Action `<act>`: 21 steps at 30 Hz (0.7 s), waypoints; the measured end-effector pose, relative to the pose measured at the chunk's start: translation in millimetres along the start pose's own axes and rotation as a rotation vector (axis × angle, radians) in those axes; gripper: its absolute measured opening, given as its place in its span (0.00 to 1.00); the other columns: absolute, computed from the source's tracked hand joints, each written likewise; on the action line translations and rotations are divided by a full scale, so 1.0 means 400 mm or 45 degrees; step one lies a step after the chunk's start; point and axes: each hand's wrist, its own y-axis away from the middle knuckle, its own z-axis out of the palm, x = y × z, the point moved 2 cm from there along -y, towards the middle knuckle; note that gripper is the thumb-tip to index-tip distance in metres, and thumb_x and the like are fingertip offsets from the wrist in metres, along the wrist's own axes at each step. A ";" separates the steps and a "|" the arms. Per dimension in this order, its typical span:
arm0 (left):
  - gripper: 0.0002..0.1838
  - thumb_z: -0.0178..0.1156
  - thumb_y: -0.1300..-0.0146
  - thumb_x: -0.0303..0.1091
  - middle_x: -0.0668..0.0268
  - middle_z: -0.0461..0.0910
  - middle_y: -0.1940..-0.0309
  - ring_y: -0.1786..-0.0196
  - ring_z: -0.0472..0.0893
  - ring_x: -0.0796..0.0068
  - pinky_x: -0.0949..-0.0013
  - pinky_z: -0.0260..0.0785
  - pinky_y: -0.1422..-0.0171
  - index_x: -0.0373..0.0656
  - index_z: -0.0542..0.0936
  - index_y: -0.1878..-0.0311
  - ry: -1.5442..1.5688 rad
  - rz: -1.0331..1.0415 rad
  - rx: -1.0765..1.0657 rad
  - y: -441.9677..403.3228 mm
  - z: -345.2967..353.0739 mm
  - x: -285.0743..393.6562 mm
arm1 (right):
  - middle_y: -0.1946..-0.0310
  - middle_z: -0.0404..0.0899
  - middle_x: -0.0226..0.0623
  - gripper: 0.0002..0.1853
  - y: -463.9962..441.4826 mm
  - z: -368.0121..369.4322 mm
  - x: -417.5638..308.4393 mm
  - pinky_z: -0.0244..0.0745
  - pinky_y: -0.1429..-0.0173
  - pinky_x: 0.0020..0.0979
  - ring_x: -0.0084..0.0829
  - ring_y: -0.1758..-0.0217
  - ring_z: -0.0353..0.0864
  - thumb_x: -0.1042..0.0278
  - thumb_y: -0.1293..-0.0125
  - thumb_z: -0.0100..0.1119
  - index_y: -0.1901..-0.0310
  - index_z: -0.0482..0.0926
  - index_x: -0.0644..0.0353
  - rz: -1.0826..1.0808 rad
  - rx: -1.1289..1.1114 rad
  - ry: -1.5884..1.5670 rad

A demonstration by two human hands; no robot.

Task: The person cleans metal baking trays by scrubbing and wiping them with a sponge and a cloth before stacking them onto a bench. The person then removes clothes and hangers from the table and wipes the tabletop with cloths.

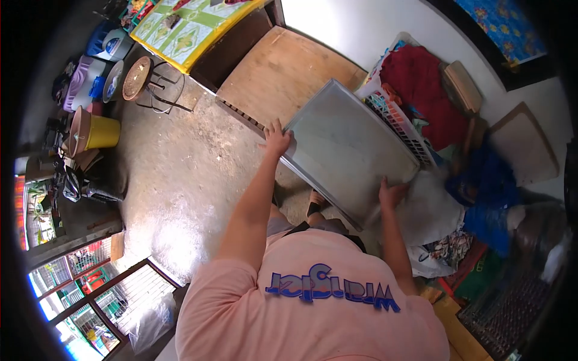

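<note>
A large flat grey panel [352,144] with a metal rim, perhaps a tray or a tabletop, lies at an angle in front of my body. My left hand [277,139] is at its left edge, touching or very near the rim, with the fingers spread and pointing away from me. Over the near right part of the panel is my right hand [392,194], slightly blurred, thumb raised and fingers stretched to the right. Whether it presses on the surface I cannot tell. What supports the panel from below is hidden.
Beyond the panel stands a white laundry basket [391,114] heaped with clothes, a dark red cloth [415,90] on top. A wooden board [289,66] adjoins a cloth-covered table [186,30]. A stool [141,81] and yellow bucket [103,131] stand left. Bags and clothes crowd the right.
</note>
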 end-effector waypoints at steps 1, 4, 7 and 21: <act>0.35 0.55 0.36 0.54 0.61 0.53 0.24 0.21 0.46 0.52 0.17 0.39 0.35 0.57 0.61 0.26 0.141 -0.033 0.066 0.014 0.005 -0.017 | 0.31 0.58 0.58 0.46 0.009 -0.025 -0.046 0.52 0.26 0.47 0.55 0.27 0.56 0.49 0.38 0.64 0.30 0.53 0.72 -0.203 0.072 -0.041; 0.28 0.58 0.37 0.50 0.63 0.61 0.28 0.22 0.50 0.50 0.19 0.39 0.33 0.56 0.71 0.34 0.357 0.004 0.233 0.075 -0.001 -0.089 | 0.33 0.60 0.60 0.43 0.051 -0.045 -0.163 0.51 0.26 0.48 0.55 0.28 0.57 0.52 0.38 0.64 0.32 0.55 0.72 -0.518 0.051 -0.220; 0.18 0.61 0.39 0.47 0.61 0.73 0.36 0.26 0.58 0.49 0.36 0.51 0.29 0.49 0.82 0.49 0.317 -0.011 0.269 0.123 -0.028 -0.144 | 0.37 0.66 0.55 0.34 0.069 -0.015 -0.248 0.53 0.28 0.48 0.52 0.32 0.62 0.55 0.36 0.61 0.35 0.64 0.67 -0.668 -0.098 -0.365; 0.24 0.48 0.31 0.52 0.52 0.82 0.63 0.52 0.80 0.50 0.51 0.66 0.46 0.39 0.82 0.65 0.239 -0.092 0.549 0.169 -0.322 -0.233 | 0.65 0.77 0.53 0.18 0.203 -0.001 -0.549 0.68 0.49 0.50 0.56 0.56 0.74 0.57 0.28 0.48 0.66 0.78 0.65 -0.839 -0.569 -0.530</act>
